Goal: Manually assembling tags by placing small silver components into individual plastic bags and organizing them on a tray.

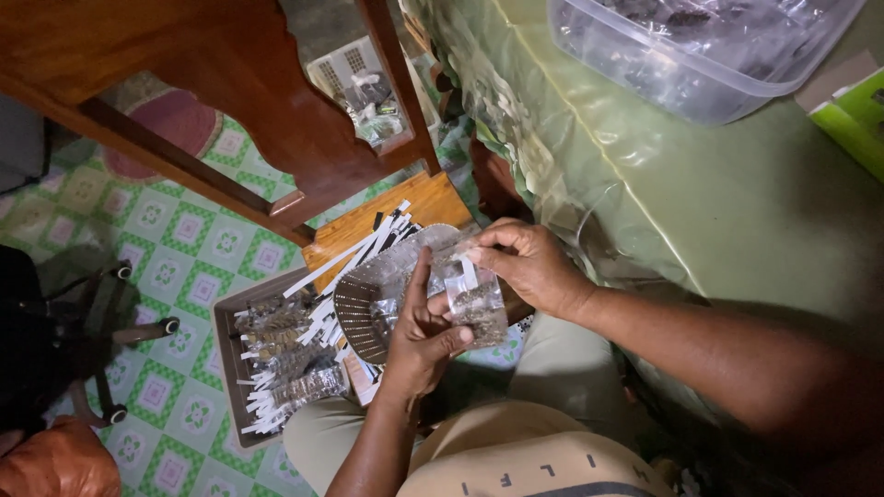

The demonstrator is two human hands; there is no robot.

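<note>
small clear packet [474, 308] with dark contents is over the person's lap, just right of the grey woven tray [368, 304]. right hand [529, 267] pinches its top edge with closed fingers; left hand [424, 336] grips its lower side, fingers closed on it. left of the tray, a brown box [226, 368] holds more white-strip packets [281, 368].

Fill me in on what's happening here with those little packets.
A seated person holds a small clear packet of dark bits in both hands: the left hand supports it from below and the right hand pinches its top edge. Just behind it is a woven tray. Beside the knee, a brown box holds many similar packets with white strips. A clear tub sits on the green-covered table.
</note>
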